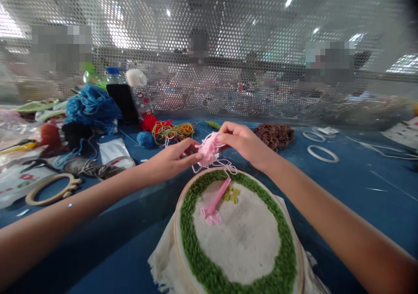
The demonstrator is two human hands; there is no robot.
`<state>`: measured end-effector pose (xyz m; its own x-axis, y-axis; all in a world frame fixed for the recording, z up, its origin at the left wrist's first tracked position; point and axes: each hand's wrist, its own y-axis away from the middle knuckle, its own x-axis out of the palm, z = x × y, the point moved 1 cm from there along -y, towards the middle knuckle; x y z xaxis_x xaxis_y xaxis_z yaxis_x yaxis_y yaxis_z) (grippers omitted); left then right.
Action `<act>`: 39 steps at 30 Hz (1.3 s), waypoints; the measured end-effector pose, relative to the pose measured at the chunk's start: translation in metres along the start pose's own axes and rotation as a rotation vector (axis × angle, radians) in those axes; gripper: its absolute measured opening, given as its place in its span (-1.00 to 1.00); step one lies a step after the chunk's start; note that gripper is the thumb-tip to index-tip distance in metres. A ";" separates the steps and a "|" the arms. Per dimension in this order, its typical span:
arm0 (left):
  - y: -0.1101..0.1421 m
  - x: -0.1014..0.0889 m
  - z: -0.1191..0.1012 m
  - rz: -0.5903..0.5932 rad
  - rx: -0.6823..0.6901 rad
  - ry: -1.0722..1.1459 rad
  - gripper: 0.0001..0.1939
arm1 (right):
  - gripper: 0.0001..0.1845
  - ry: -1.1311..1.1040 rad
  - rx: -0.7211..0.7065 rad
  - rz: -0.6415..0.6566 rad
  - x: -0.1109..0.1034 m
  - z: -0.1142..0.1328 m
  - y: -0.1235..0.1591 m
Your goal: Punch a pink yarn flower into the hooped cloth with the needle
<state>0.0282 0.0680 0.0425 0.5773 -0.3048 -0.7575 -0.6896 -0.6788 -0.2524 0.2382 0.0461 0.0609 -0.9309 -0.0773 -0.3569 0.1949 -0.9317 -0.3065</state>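
Between my two hands is a small bundle of pink yarn (209, 149). My left hand (184, 157) pinches its left side, and my right hand (240, 141) grips its upper right side. Loose pink strands hang below it toward a pink punch needle (219, 197). That tool lies slanted on the cloth in a round embroidery hoop (179, 224), its lower end at a pink stitched patch (211, 216). A thick ring of green stitching (192, 242) runs inside the hoop, and a small yellow-green flower (231, 195) sits right of the tool.
Blue yarn (93, 107), a dark phone (123, 103) and bottles (136, 78) stand at the back left. A spare wooden hoop (32, 196) lies left. Brown yarn (274, 136) and white rings (322, 154) lie right. A perforated metal screen (222, 33) closes the table's far side.
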 end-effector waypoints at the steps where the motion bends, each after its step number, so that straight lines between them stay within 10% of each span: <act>1: 0.001 0.003 -0.003 0.023 0.005 0.061 -0.69 | -0.82 -0.025 0.013 0.037 0.005 0.002 0.003; 17: 0.002 -0.003 0.002 -0.159 -0.036 0.003 -0.78 | -0.82 -0.068 0.065 -0.008 0.006 -0.008 0.002; 26: 0.006 -0.007 -0.013 -0.223 0.206 0.036 -0.78 | -0.59 -0.432 0.154 0.454 0.021 -0.007 0.007; 36: 0.001 -0.014 0.009 -0.380 0.075 0.139 -0.77 | -0.79 -0.453 0.109 0.141 0.022 -0.015 0.004; 39: -0.001 -0.009 0.012 -0.188 -0.010 0.178 -0.89 | -0.77 -0.503 0.135 0.062 0.020 -0.018 0.002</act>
<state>0.0182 0.0795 0.0427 0.7635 -0.2848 -0.5796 -0.5589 -0.7410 -0.3722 0.2257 0.0494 0.0375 -0.9585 -0.2641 0.1070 0.2441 -0.9547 -0.1701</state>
